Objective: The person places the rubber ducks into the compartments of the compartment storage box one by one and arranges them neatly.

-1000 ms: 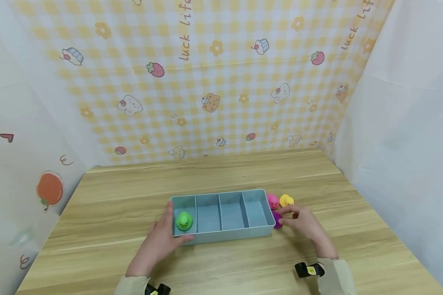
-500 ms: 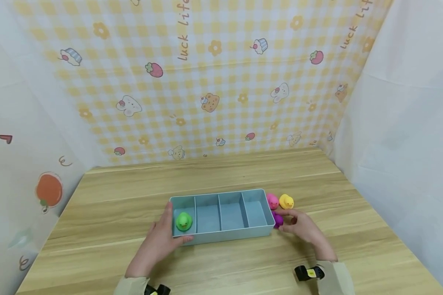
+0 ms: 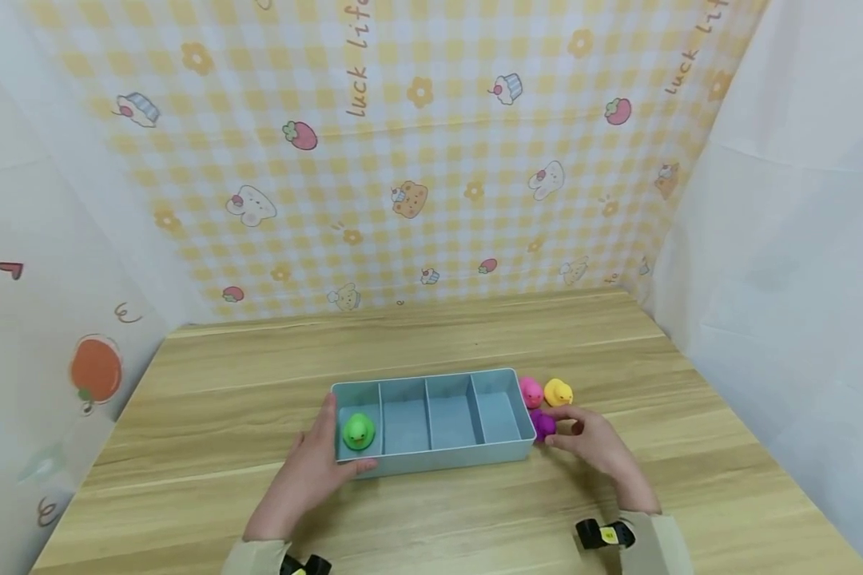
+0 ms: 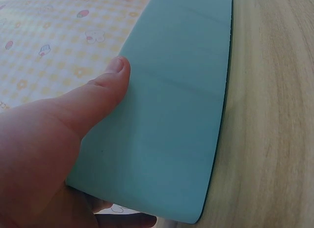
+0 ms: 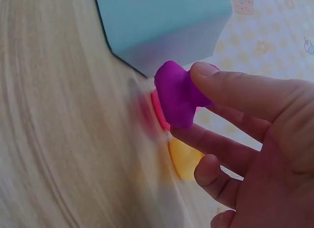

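Observation:
A long blue-grey box (image 3: 449, 458) with several compartments in a row lies on the table. My left hand (image 3: 308, 473) grips its left end, the thumb (image 4: 105, 90) along the front wall and the fingers round the end. In the leftmost compartment sits a green toy duck (image 3: 359, 432). Off the box's right end, my right hand (image 3: 598, 444) pinches a purple toy duck (image 5: 177, 93) between thumb and fingers. The right wrist view has this duck tipped, close over the wood. Behind it are a pink toy duck (image 3: 531, 392) and a yellow toy duck (image 3: 558, 393).
The wooden table (image 3: 431, 519) extends round the box on all sides. A yellow checked cloth (image 3: 446, 160) hangs along its back edge. White sheets stand at the left (image 3: 36, 224) and right (image 3: 798, 255) sides.
The purple duck has turned and shifted slightly right in my right fingers, showing more beside the box's end. My left hand and the box stay in place.

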The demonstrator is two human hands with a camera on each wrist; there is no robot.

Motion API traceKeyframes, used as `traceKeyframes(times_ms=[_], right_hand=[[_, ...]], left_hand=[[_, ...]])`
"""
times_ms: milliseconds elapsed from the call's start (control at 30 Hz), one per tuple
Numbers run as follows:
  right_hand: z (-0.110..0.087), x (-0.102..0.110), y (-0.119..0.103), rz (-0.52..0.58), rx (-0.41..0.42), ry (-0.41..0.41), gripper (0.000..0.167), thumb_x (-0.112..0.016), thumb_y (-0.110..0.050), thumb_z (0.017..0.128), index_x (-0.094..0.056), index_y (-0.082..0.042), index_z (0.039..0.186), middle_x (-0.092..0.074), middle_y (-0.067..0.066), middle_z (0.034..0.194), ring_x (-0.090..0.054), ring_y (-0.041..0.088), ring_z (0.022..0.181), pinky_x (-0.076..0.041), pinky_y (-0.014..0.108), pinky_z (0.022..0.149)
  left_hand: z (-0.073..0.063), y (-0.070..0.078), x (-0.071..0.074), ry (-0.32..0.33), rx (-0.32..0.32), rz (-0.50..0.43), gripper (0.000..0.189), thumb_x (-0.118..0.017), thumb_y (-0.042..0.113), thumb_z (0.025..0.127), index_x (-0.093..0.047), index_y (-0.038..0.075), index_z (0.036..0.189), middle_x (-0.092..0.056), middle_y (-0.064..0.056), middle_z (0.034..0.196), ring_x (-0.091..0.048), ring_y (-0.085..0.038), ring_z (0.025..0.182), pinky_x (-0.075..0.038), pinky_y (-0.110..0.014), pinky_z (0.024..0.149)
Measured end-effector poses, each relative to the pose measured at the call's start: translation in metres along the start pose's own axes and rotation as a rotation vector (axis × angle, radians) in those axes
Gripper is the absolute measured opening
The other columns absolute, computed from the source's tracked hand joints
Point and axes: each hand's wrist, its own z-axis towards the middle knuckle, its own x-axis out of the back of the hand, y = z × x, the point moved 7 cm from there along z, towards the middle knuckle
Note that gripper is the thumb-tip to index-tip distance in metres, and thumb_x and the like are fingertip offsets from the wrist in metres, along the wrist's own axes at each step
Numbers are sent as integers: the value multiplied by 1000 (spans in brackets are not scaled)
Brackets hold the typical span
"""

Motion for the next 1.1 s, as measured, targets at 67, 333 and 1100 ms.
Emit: traceKeyframes(times_ms=[67, 333, 1100], right_hand=[[-1, 2, -2, -7, 10, 2, 39, -77, -17, 79, -68, -8, 116, -65, 11, 104, -49, 19, 82, -41, 28, 65], [-4, 12, -8, -57, 11, 35, 36, -79, -23, 78, -69, -10, 110, -68, 10, 107, -53, 22, 87, -43, 29, 72], [3, 33, -36, 42, 96, 106, 30, -80, -17, 77, -69, -4, 103, -62, 9, 88, -41, 14, 70, -34, 22, 58]], left_hand=[[0, 0, 0, 0, -1, -2, 127, -66, 68, 72, 5, 0, 152, -7, -23, 158, -22, -44, 141, -10, -66, 112], [1, 0, 0, -2, -1, -4, 127, -66, 68, 72, 5, 0, 152, -7, -23, 158, -22, -44, 141, -10, -66, 112], [0, -1, 0, 3, -9, -16, 127, -69, 65, 72, 4, -1, 152, -8, -24, 158, -22, -44, 141, -10, -66, 112]])
